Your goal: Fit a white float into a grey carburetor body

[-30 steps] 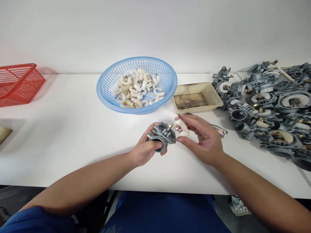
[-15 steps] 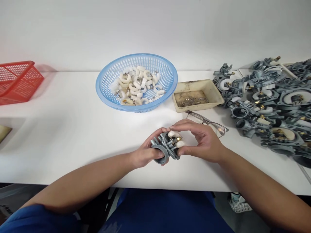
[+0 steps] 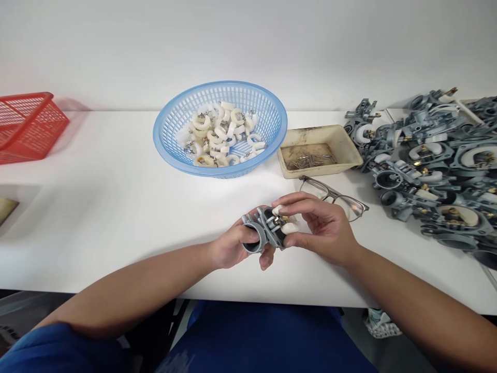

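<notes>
A grey metal carburetor body (image 3: 267,228) is held above the table by my left hand (image 3: 233,243), its thumb in the round bore. My right hand (image 3: 324,223) pinches a white U-shaped float (image 3: 289,227) between thumb and fingers, at the body's open right side. Small brass parts show between the float's arms. Whether the float is fastened to the body I cannot tell. Behind my hands stands a blue basket (image 3: 163,140) with many similar white floats. Beside it, a cream tray (image 3: 344,147) holds thin metal pins (image 3: 312,160).
Eyeglasses (image 3: 334,197) lie just behind my right hand. Carburetor bodies with floats (image 3: 427,171) are heaped at the right. A red basket (image 3: 34,129) stands at the left, near a yellowish object (image 3: 5,210) at the table's edge of view. A wall borders the back of the table.
The float has tilted and shifted slightly outward at the carburetor body's right side, with my right fingers still on it. The body has turned a little, and a left finger now shows beneath it.
</notes>
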Available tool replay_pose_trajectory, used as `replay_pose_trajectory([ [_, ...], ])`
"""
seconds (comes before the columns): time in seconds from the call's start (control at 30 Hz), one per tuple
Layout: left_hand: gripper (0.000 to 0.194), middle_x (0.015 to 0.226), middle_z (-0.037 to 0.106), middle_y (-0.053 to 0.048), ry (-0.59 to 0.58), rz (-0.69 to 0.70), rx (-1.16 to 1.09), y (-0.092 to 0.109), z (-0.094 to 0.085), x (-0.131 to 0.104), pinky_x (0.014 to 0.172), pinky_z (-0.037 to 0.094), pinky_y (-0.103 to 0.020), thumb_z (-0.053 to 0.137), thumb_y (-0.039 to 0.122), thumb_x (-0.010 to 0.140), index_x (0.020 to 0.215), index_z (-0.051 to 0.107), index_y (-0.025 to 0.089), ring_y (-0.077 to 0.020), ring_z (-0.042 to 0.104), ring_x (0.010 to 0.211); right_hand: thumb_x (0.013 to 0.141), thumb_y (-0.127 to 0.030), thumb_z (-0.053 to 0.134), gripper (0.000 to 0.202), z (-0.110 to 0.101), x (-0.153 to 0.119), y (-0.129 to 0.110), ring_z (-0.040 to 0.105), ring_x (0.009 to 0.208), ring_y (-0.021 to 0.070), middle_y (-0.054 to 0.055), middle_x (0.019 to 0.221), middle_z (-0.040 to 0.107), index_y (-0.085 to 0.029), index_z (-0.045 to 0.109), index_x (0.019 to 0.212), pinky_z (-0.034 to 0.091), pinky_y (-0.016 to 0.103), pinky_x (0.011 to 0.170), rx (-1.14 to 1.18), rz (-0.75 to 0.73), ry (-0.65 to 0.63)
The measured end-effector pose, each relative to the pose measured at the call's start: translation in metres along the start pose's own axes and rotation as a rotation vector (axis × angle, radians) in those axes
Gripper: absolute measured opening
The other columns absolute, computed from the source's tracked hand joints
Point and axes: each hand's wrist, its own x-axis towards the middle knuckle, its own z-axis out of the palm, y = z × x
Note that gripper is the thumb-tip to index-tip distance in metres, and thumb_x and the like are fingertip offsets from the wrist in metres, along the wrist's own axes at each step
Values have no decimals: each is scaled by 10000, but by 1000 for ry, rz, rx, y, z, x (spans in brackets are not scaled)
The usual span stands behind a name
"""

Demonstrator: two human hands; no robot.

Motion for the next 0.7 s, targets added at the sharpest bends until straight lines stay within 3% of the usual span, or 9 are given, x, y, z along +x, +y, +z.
replay_pose_trajectory([
  [0.27, 548, 848, 694, -17, 22, 21, 7, -4, -2, -4, 539, 517, -276, 802, 414, 737, 1168, 531, 211, -128, 621, 524, 1056, -316, 606, 291, -6, -9, 0, 751, 1079, 221, 62, 1198, 792, -304, 688, 1335, 611, 393, 942, -274, 42, 2],
  [0.4, 600, 925, 705, -32, -2, -1, 44, -8, -5, -7, 549, 525, -263, 854, 444, 733, 1124, 455, 224, -138, 663, 559, 1058, -320, 600, 212, -5, -7, -1, 771, 953, 202, 42, 1053, 802, -291, 744, 1209, 639, 362, 868, -279, 90, 111],
  [0.5, 631, 1082, 707, -68, 9, 17, 55, -9, -7, -8, 531, 522, -245, 866, 444, 733, 1159, 455, 224, -125, 673, 576, 1066, -371, 586, 218, -6, -2, -5, 749, 802, 172, 35, 938, 778, -271, 754, 1162, 639, 302, 684, -200, 136, 193],
  [0.57, 645, 1090, 709, -72, 21, 23, 57, -9, -7, -7, 522, 521, -242, 873, 431, 726, 1175, 461, 220, -125, 673, 572, 1079, -416, 555, 258, -7, 0, -9, 704, 702, 145, 20, 854, 739, -268, 753, 1155, 607, 271, 604, -126, 179, 188],
  [0.7, 607, 913, 719, -24, 31, 28, 55, -8, -7, -6, 545, 541, -253, 864, 423, 742, 1145, 458, 220, -132, 665, 564, 1098, -448, 501, 289, -3, -3, -12, 686, 769, 151, 22, 835, 691, -277, 714, 1193, 604, 290, 712, -163, 200, 82],
])
